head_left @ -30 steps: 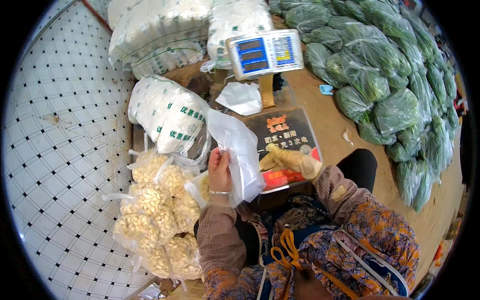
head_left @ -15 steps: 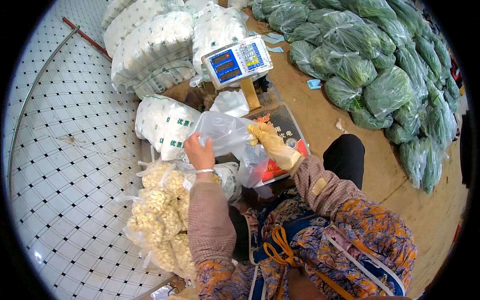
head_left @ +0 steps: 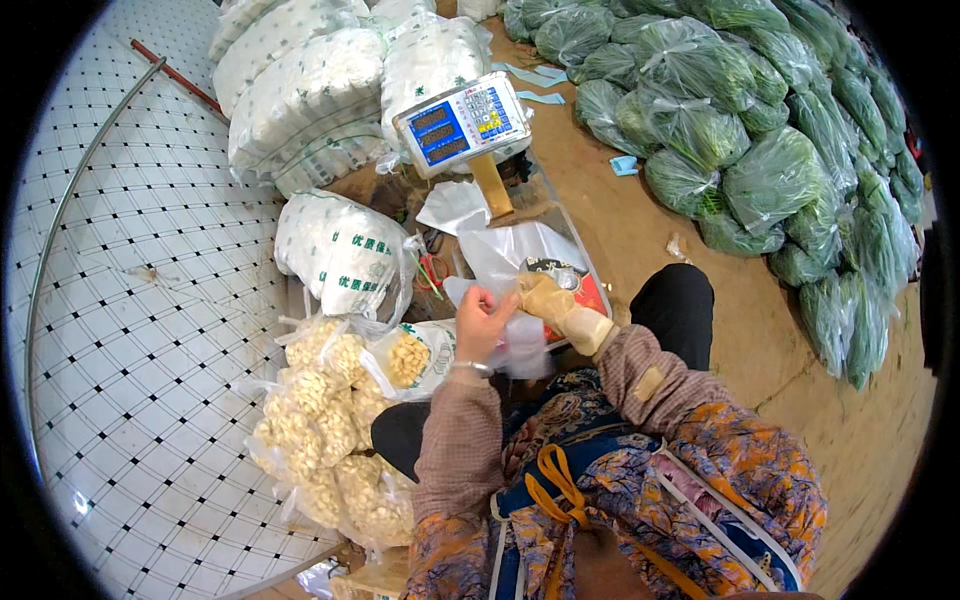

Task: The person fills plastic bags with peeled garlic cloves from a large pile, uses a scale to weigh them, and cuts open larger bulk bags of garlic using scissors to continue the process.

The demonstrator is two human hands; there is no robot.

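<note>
A thin clear plastic bag [head_left: 510,248] stretches over the scale platform [head_left: 592,292], its lower part blurred below my hands. My bare left hand [head_left: 484,322] pinches the bag's gathered edge, close against my right hand. My right hand [head_left: 560,308], in a yellowish glove, is closed on the same bag. The scale's display head [head_left: 462,124] stands on a gold post beyond the bag. Left of my left hand, an open white bag [head_left: 420,362] shows pale yellow pieces inside. What lies between my fingertips is partly hidden.
Clear bags of pale yellow pieces [head_left: 325,410] are heaped at the left, below a white printed sack [head_left: 345,255]. More white sacks [head_left: 310,95] stand behind. Bagged green vegetables [head_left: 700,130] pile up at the right. A metal rail [head_left: 62,215] curves over the tiled floor at far left.
My left hand has moved right, up to my right hand, which shifted slightly right and down. The bag held open between them is now gathered and spread over the platform.
</note>
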